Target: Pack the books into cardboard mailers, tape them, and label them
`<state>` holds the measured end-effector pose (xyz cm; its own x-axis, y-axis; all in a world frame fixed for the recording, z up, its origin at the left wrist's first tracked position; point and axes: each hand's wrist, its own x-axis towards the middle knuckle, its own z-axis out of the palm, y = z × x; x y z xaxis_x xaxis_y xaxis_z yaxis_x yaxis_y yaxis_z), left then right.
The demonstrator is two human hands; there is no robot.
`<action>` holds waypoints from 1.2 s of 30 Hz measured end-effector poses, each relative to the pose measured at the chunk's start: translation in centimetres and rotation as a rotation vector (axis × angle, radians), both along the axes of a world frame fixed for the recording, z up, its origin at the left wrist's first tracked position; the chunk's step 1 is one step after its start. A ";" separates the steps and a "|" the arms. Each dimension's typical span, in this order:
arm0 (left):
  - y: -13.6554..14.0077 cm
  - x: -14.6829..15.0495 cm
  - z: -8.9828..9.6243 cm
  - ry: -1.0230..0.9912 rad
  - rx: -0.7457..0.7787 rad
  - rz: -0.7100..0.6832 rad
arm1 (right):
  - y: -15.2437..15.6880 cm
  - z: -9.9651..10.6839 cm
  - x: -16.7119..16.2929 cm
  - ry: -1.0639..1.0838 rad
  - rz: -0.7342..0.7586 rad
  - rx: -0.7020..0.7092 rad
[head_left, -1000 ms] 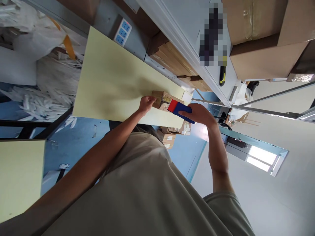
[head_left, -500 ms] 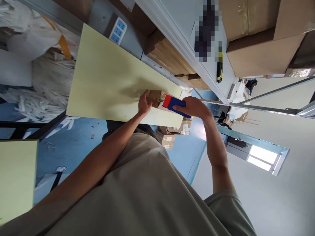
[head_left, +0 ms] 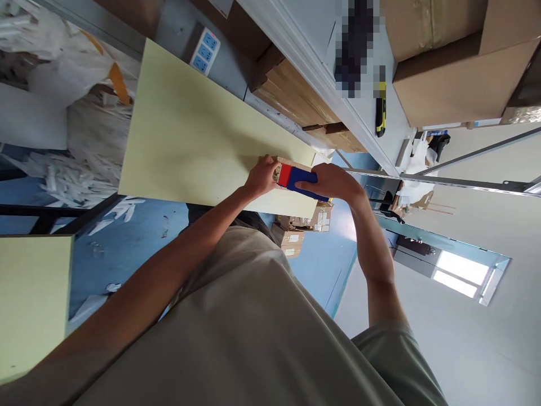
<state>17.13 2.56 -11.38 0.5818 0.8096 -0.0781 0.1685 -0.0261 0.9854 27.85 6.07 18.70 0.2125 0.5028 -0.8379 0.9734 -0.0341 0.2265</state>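
Cardboard box (head_left: 276, 173) is being held at frame centre, left end now being wrapped by the left hand (head_left: 262, 176), shifted rightward toward the blue-and-red tool (head_left: 301, 180) being gripped by the right hand (head_left: 333, 181); box apparently being steadied.

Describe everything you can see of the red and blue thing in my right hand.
The red and blue thing is oblong, perhaps plastic, mostly blue with a red band at the end nearer the left hand. The right hand grips its blue part. Slightly slanted, it partly hides a cardboard box; contact is unclear.
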 end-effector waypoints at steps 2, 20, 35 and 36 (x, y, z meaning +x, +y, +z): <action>0.2 0.4 -0.5 0.043 0.009 -0.005 | -0.1 0.0 0.3 -0.009 0.013 0.010; -0.4 -2.0 -1.4 0.117 -0.086 0.039 | -2.4 -9.5 13.2 0.177 -0.110 -0.061; -5.9 3.2 1.5 0.460 -0.254 0.751 | -3.9 -14.6 17.5 0.466 -0.029 0.064; -6.0 3.5 1.5 0.473 -0.240 0.767 | -4.0 -14.4 17.4 0.482 -0.029 0.068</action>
<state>20.63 -3.41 -9.88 -0.2409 0.8908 -0.3853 0.4408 0.4541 0.7743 45.27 2.07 4.31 -0.1766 0.5591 -0.8101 0.9654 -0.0618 -0.2532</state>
